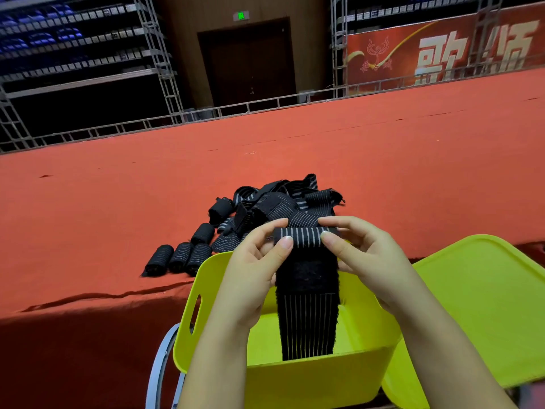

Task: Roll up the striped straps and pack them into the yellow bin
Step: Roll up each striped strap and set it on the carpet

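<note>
Room: big hall with metal scaffolding, dark door [249, 62] at the back, red banner [445, 45] off to the right.
Surface: long table under a red cloth [118, 202], bin sitting right at the near edge.
Strap [308, 290]: black with thin pale stripes, held up over the bin [312, 376]. Top end is turned into a small roll, the rest hangs straight down with its tail inside the bin.
Left hand [259, 261]: thumb and fingers pinching the left end of the roll, fairly tight by the look of it.
Right hand [362, 255]: same deal on the right end, thumb on the front, fingers curled behind.
Key relation: roll axis runs left-right between the two hands, loose length drops away below the grip toward the person. So I reckon rolling has to go downward along the strap, both hands equally close.
Pile [283, 205]: tangled unrolled straps on the cloth, just beyond the hands.
Rolled ones [180, 255]: a few finished rolls lying left of the pile, on the cloth, not in the bin yet.
Lid [483, 305]: yellow, just right of the bin.
Bin contents: can't see any rolls in it, only the hanging tail.
Progress guess: early-ish, plenty left to roll.
</note>
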The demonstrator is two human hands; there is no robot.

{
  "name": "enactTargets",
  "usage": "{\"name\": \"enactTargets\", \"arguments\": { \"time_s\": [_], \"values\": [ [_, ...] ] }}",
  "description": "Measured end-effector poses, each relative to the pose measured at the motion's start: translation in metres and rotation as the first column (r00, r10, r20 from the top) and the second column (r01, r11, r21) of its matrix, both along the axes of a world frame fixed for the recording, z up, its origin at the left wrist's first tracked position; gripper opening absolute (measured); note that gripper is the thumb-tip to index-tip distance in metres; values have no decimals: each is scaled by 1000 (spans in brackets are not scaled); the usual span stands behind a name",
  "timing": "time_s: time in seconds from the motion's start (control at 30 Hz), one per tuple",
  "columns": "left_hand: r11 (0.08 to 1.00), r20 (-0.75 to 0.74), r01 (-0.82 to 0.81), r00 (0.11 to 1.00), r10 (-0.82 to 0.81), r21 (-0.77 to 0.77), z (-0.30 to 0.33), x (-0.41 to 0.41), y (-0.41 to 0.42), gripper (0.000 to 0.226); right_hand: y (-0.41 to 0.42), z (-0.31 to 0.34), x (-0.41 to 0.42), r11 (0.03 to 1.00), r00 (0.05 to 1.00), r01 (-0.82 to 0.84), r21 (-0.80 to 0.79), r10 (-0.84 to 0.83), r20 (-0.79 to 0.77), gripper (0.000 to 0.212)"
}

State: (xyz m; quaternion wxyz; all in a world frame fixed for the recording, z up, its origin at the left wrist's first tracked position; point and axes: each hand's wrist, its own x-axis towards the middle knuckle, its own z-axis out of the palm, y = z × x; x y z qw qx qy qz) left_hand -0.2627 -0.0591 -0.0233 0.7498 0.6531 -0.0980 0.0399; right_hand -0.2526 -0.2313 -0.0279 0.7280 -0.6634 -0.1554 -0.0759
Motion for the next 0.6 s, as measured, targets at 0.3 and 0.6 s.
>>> {"name": "enactTargets", "arguments": {
  "time_s": [0.3,0.6],
  "values": [
    [997,-96,71,993,-69,14,0,-2,3,33,2,-2,3,999,999,3,37,-5,48,29],
    [997,-155,62,986,-55,46,-3,0,2,49,4,-6,3,996,973,84,-43,-73,221,38]
  ]
}}
